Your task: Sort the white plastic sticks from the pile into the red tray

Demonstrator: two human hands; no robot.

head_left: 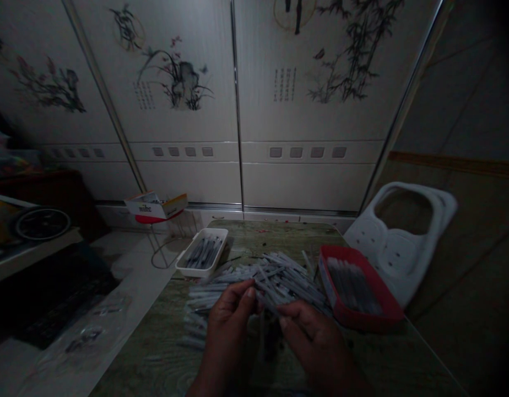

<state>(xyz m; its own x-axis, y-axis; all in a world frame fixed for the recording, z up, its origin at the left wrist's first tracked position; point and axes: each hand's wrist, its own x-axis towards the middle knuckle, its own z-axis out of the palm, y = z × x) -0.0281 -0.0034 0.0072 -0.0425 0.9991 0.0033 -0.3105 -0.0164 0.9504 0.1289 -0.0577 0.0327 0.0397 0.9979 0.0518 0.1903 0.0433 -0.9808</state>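
Observation:
My left hand (233, 311) and my right hand (310, 333) are close together over the table, fingertips pinched. Between them a slim translucent pen (269, 303) slants down to the right, its right end in my right fingertips. The left fingers close at its upper left end; what exactly they grip is dim and partly hidden. Behind and under the hands spreads a loose pile of similar grey-white pens (293, 273). A white tray (195, 272) at the back left holds several dark-tipped pens. On the right, a red basket (339, 315) holds a row of pens.
The wood-patterned table (151, 342) has dark specks along its far edge. A folded white plastic chair (397, 248) leans behind its right side. Left of the table, an open box (155, 208) sits on a red stool (149, 219). Sliding doors (188, 179) stand behind.

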